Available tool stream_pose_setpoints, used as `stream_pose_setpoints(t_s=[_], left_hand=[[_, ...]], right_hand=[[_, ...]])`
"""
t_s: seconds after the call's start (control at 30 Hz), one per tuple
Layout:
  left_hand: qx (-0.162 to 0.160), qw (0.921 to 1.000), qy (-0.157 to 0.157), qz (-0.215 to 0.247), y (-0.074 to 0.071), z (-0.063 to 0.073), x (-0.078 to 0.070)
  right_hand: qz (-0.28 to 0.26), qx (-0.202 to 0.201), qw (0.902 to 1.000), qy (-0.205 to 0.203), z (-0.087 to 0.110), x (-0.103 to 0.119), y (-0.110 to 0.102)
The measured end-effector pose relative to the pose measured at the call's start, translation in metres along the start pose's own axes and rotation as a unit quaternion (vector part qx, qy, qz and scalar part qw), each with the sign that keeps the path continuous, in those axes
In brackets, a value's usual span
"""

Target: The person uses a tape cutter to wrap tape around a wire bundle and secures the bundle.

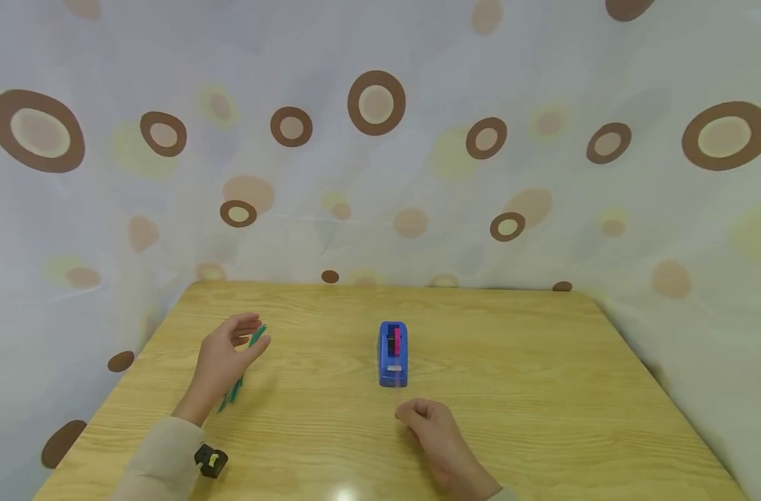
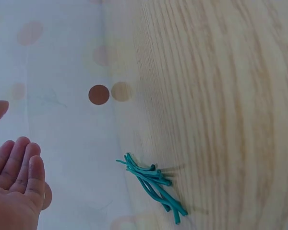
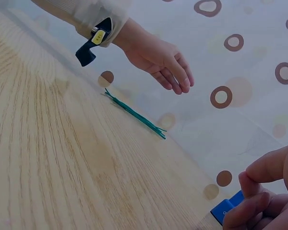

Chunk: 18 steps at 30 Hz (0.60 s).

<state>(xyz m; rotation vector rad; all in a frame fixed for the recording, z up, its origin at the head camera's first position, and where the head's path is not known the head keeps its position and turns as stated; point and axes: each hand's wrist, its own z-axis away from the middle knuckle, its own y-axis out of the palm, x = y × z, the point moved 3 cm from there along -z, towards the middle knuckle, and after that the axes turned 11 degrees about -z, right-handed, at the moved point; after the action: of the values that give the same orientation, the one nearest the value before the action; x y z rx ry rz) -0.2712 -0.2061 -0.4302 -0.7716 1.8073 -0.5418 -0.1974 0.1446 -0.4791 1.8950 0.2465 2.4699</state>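
Clearly, the tape (image 1: 397, 394) is what needs our care. We see its faint strip run from the dispenser (image 1: 393, 358) towards six o'clock, down to the right hand (image 1: 434, 426), whose thumb and forefinger pinch the end while the other fingers curl in. The dispenser sits upright on the table (image 1: 324, 438), at about eleven o'clock from that hand, and neither hand holds its body. The left hand (image 1: 226, 351) is empty: its fingers are loose and extended, the thumb well apart from them, and it hovers above the green bundle (image 3: 134, 113) without touching it. The bundle lies on the table at nine o'clock from the dispenser, its strands running roughly from one to seven o'clock.

We judge that a hard tug could drag the dispenser towards six o'clock, or tip it, since nothing we can see steadies it. A pull at a poor angle might tear the tape raggedly, and a slack strip could fold and stick to itself or to our fingers. At nine o'clock, the strands look thin and we cannot tell whether anything ties them, so a careless grip could let some slide out. Too light a pinch could lose the tape's end altogether.
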Motion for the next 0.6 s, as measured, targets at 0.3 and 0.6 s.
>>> stream_pose_setpoints(t_s=[0.3, 0.6], left_hand=[[-0.009, 0.9988, -0.044, -0.023, -0.004, 0.0, 0.011], [-0.002, 0.9965, -0.068, -0.049, -0.004, 0.006, 0.022]], right_hand=[[-0.002, -0.004, 1.0, 0.006, -0.002, -0.002, -0.002], [-0.001, -0.001, 1.0, 0.009, -0.005, -0.003, -0.002]])
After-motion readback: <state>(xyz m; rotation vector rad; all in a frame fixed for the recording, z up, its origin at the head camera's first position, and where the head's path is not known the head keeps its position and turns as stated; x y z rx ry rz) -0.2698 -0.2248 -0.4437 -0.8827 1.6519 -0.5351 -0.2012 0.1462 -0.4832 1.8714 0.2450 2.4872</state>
